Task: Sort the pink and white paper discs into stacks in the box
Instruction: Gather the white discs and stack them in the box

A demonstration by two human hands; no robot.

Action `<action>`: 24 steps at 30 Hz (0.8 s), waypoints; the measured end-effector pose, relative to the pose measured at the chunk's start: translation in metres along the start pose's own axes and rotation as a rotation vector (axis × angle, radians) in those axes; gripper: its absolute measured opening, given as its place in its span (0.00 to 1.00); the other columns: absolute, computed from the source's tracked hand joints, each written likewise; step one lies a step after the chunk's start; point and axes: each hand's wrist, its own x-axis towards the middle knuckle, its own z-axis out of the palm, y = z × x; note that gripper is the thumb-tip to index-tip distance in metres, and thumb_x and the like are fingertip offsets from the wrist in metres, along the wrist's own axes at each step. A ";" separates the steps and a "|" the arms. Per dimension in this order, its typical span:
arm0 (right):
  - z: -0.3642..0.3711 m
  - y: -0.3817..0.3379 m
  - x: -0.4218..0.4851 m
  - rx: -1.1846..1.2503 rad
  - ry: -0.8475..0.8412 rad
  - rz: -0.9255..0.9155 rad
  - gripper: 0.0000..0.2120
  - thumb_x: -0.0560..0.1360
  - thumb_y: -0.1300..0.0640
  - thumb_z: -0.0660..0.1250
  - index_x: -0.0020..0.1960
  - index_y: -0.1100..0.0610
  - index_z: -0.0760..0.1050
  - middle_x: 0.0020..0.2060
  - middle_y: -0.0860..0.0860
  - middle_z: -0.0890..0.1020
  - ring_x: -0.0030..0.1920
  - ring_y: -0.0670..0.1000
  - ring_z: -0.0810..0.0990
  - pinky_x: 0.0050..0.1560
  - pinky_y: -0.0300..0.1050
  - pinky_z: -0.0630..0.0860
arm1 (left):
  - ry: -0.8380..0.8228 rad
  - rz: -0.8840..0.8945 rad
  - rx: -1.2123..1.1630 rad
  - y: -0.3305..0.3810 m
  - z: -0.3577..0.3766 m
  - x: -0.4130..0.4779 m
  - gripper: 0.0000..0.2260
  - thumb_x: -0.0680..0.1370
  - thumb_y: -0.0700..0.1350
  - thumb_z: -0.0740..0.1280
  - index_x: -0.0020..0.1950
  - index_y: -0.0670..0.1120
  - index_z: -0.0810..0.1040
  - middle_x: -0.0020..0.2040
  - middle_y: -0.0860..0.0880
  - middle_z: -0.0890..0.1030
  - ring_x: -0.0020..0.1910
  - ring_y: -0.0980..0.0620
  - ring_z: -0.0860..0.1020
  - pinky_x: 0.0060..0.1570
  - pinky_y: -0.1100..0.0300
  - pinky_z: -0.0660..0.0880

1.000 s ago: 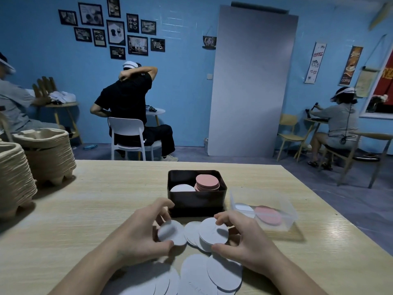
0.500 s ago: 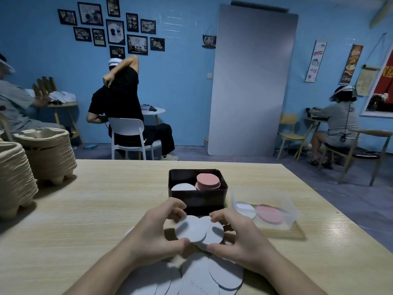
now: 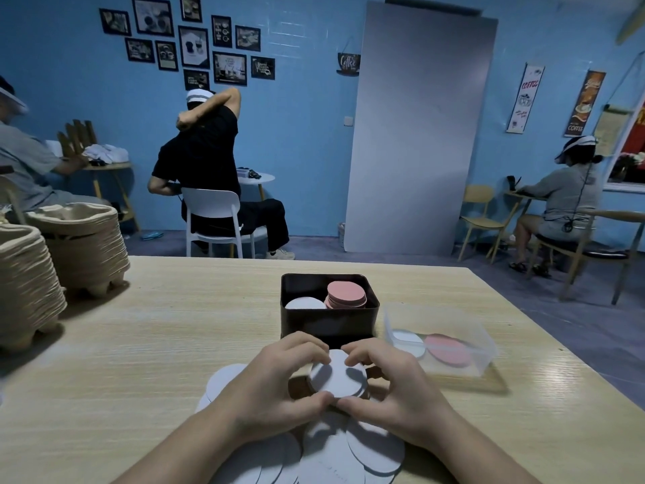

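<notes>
Across the table [image 3: 139,344], many loose white discs [image 3: 349,455] are left unsorted. In the box [image 3: 330,326], a pink stack [image 3: 346,291] and a lower white stack [image 3: 304,303] are laid. A white pile [image 3: 336,377] is pinched edgewise by the left grip [image 3: 275,389] and right grip [image 3: 394,389], just before the box.
</notes>
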 end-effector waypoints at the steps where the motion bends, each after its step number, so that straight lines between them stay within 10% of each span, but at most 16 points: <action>1: -0.001 0.000 0.000 0.003 0.025 -0.004 0.19 0.67 0.47 0.81 0.52 0.47 0.77 0.59 0.40 0.81 0.60 0.46 0.80 0.51 0.35 0.78 | -0.001 -0.006 -0.005 0.000 -0.001 -0.001 0.17 0.74 0.54 0.76 0.60 0.51 0.80 0.61 0.59 0.79 0.62 0.60 0.78 0.58 0.60 0.77; 24: -0.011 0.002 -0.005 -0.008 -0.001 0.026 0.19 0.67 0.47 0.81 0.54 0.47 0.78 0.59 0.37 0.81 0.60 0.45 0.81 0.54 0.38 0.79 | -0.054 -0.089 -0.045 -0.004 0.001 -0.003 0.16 0.76 0.56 0.74 0.62 0.56 0.77 0.55 0.61 0.81 0.58 0.58 0.79 0.54 0.55 0.80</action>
